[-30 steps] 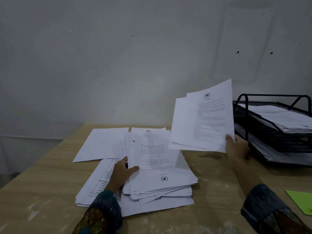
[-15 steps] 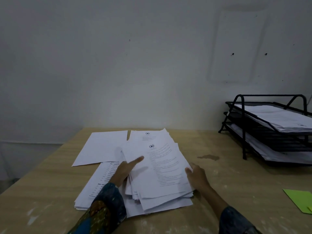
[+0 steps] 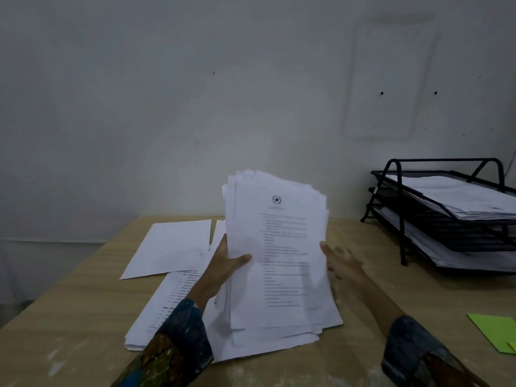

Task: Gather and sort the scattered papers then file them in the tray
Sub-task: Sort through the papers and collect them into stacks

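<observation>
A thick, uneven stack of white printed papers [image 3: 282,255] stands tilted up from the table, its top sheet bearing a round star emblem. My left hand [image 3: 223,268] grips the stack's left edge, thumb across the front. My right hand [image 3: 339,259] lies against the stack's right edge with fingers spread fairly straight. More sheets [image 3: 170,296] lie flat under and left of the stack, and a blank sheet [image 3: 173,248] lies further back. A black wire tray rack [image 3: 402,219] with papers in its tiers stands at the right.
The wooden table [image 3: 69,317] reaches back to a white wall. A green paper [image 3: 495,332] lies near the right edge. Both sleeves are dark and patterned.
The pile that lay flat half a second ago is now lifted upright between both hands. One second ago my right hand held a few sheets near the tray; those were laid on the pile.
</observation>
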A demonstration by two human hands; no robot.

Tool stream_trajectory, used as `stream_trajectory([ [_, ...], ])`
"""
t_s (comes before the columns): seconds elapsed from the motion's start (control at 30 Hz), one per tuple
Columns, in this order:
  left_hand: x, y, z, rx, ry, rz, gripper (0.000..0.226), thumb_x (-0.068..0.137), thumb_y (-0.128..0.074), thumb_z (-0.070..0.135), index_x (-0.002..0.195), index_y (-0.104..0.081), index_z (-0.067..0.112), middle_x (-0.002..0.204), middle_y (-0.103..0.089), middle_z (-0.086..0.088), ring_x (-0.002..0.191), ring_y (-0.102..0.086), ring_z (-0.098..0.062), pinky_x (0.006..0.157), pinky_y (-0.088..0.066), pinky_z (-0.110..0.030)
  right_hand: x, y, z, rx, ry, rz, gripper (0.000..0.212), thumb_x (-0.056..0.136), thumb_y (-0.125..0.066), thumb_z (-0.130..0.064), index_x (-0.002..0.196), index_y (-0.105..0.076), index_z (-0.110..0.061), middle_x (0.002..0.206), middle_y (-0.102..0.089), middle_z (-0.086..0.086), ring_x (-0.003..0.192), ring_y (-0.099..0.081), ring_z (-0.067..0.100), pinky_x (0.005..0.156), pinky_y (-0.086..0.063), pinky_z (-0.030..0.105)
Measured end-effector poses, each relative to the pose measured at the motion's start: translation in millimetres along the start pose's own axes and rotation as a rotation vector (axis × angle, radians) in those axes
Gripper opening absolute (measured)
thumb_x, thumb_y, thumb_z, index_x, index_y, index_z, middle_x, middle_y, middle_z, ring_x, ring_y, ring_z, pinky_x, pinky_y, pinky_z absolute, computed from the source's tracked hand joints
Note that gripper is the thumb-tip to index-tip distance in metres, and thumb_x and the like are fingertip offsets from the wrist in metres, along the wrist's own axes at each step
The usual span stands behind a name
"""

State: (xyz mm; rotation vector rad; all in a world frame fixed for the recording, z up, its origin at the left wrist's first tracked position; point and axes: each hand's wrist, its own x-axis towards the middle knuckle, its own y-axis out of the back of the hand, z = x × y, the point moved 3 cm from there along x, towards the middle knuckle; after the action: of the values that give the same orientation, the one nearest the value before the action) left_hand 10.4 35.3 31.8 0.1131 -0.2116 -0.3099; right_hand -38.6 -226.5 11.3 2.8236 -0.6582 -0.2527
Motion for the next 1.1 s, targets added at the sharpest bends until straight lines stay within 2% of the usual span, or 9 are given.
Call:
stream_trajectory([
  [0.07, 0.9, -6.1, 13.7, -0.035, -0.036, -0.021, 0.046, 0.082, -0.066, 0.013, 0.111, -0.04, 0.038, 0.108, -0.056, 0.015, 0.097, -0.059, -0.007, 0.078, -0.054, -0.024, 4.7, 5.5, -12.0, 0.143, 0.024, -0.099, 0.115, 0.051, -0.066, -0.08, 0.141, -0.037, -0.014, 0.134, -0.055, 0.006, 0.115, -0.058, 0.026, 0.099, -0.048, 0.043],
  [0.17, 5.8, -14.2, 28.7, -0.072, -0.062, -0.036, 0.05, 0.082, -0.066, 0.013, 0.123, -0.041, 0.026, 0.115, -0.06, 0.004, 0.106, -0.061, -0.02, 0.083, -0.056, -0.031, -2.4, 15.8, -35.5, 0.394, 0.177, -0.135, 0.093, 0.044, -0.08, -0.063, 0.119, -0.062, -0.011, 0.115, -0.069, 0.009, 0.102, -0.067, 0.027, 0.095, -0.051, 0.048],
  [0.23, 9.3, -17.6, 40.8, -0.072, -0.086, -0.004, 0.047, 0.082, -0.066, 0.013, 0.122, -0.042, 0.022, 0.111, -0.058, 0.004, 0.102, -0.061, -0.019, 0.08, -0.055, -0.03, -3.5, 25.9, -47.5, 0.464, 0.3, -0.07, 0.096, 0.036, -0.084, -0.063, 0.115, -0.063, -0.012, 0.11, -0.071, 0.008, 0.099, -0.069, 0.026, 0.089, -0.054, 0.047],
  [0.43, 22.5, -19.2, 68.6, -0.192, -0.161, 0.123, 0.066, 0.068, -0.073, 0.027, 0.125, -0.042, 0.018, 0.115, -0.059, -0.003, 0.099, -0.062, -0.02, 0.076, -0.059, -0.031, -14.7, 37.2, -68.0, 0.583, 0.462, -0.048, 0.087, 0.031, -0.084, -0.063, 0.106, -0.064, -0.023, 0.095, -0.074, -0.007, 0.079, -0.072, 0.008, 0.061, -0.057, 0.021],
  [0.6, 23.7, -24.4, 82.2, -0.206, -0.227, 0.174, 0.038, 0.082, -0.065, 0.037, 0.114, -0.048, 0.025, 0.101, -0.062, 0.006, 0.084, -0.065, -0.01, 0.058, -0.056, -0.016, -23.7, 40.5, -72.5, 0.492, 0.509, 0.001, 0.107, 0.036, -0.072, -0.078, 0.125, -0.055, -0.02, 0.106, -0.068, -0.01, 0.085, -0.07, 0.0, 0.063, -0.055, 0.014],
  [0.73, 21.0, -26.0, 69.9, -0.141, -0.224, 0.171, 0.076, 0.041, -0.059, 0.085, 0.096, -0.054, 0.034, 0.093, -0.066, 0.011, 0.073, -0.069, -0.001, 0.058, -0.055, -0.016, -27.0, 34.8, -70.1, 0.506, 0.528, 0.009, 0.108, 0.035, -0.065, -0.085, 0.123, -0.05, -0.024, 0.107, -0.064, -0.011, 0.082, -0.067, -0.007, 0.064, -0.054, 0.011],
  [0.87, 20.1, -36.0, 51.6, -0.1, -0.225, 0.179, 0.082, 0.034, -0.049, 0.094, 0.086, -0.058, 0.031, 0.084, -0.068, 0.004, 0.073, -0.069, -0.012, 0.06, -0.058, -0.024, -27.4, 18.8, -57.5, 0.461, 0.504, 0.038, 0.112, 0.043, -0.06, -0.087, 0.133, -0.046, -0.022, 0.123, -0.062, 0.0, 0.106, -0.062, 0.012, 0.092, -0.051, 0.033],
  [1.03, 27.0, -45.3, 83.7, -0.105, -0.25, 0.202, 0.067, 0.044, -0.051, 0.089, 0.08, -0.06, 0.032, 0.078, -0.067, 0.009, 0.068, -0.066, -0.007, 0.056, -0.056, -0.023, -28.6, 29.1, -75.4, 0.482, 0.549, 0.175, 0.094, 0.046, -0.058, -0.085, 0.121, -0.048, -0.029, 0.105, -0.061, -0.019, 0.087, -0.062, -0.01, 0.065, -0.05, 0.006],
  [1.1, 29.4, -47.4, 95.9, -0.096, -0.268, 0.182, 0.05, 0.06, -0.052, 0.08, 0.082, -0.057, 0.035, 0.081, -0.066, 0.01, 0.073, -0.066, -0.01, 0.056, -0.054, -0.019, -28.4, 33.2, -83.5, 0.491, 0.555, 0.171, 0.072, 0.065, -0.055, -0.074, 0.121, -0.045, -0.03, 0.103, -0.059, -0.02, 0.083, -0.059, -0.011, 0.059, -0.048, 0.003],
])
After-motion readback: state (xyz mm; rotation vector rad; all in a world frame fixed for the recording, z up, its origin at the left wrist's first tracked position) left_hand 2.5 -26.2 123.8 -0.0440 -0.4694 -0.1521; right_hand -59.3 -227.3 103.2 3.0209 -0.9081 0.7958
